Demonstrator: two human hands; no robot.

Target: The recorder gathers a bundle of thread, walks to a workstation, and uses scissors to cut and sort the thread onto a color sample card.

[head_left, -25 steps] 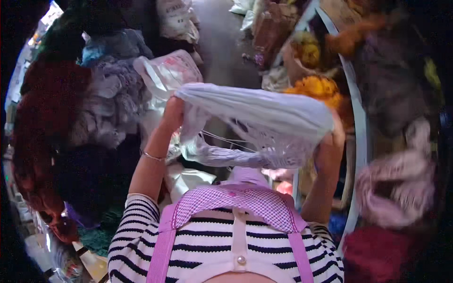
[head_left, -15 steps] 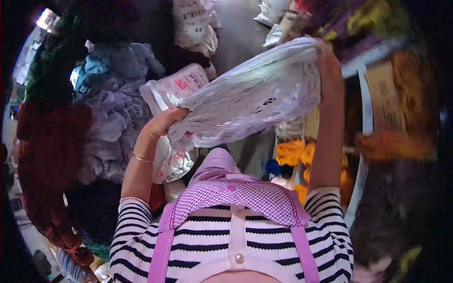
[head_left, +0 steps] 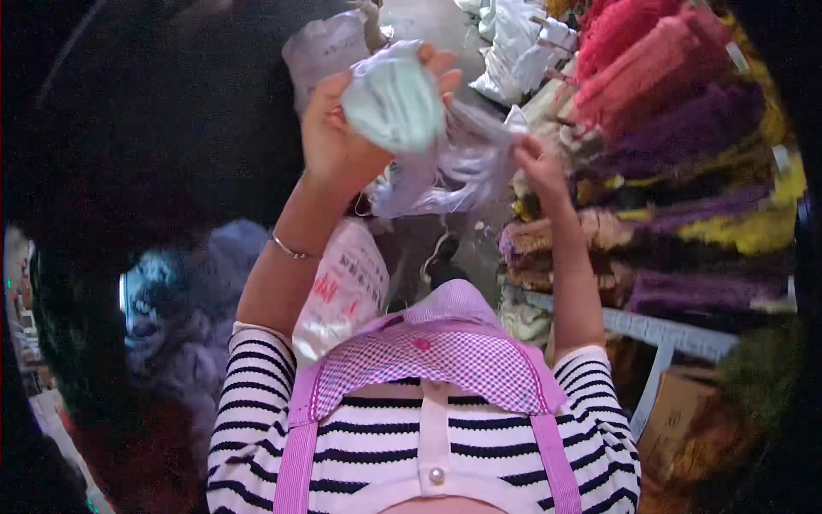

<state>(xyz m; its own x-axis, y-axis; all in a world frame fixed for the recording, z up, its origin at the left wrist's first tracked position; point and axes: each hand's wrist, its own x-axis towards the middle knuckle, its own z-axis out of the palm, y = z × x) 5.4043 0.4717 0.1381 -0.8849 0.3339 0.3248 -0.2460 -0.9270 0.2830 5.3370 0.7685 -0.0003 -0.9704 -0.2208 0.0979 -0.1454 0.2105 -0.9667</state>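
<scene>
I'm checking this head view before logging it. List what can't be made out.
- Left hand: its palm is hidden behind the pale green bundle.
- Clear plastic bag: motion blur hides its contents.
- Right hand: fingertips buried in the bag.
- Upper left: too dark to tell.

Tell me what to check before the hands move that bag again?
1. Left hand grips the pale green bundle: ok.
2. Right hand pinches the clear plastic bag: ok.
3. Bag clear of the yarn shelves: cannot tell.
4. Bag's opening visible: cannot tell.
5. White sack below, apart from both hands: ok.
</scene>
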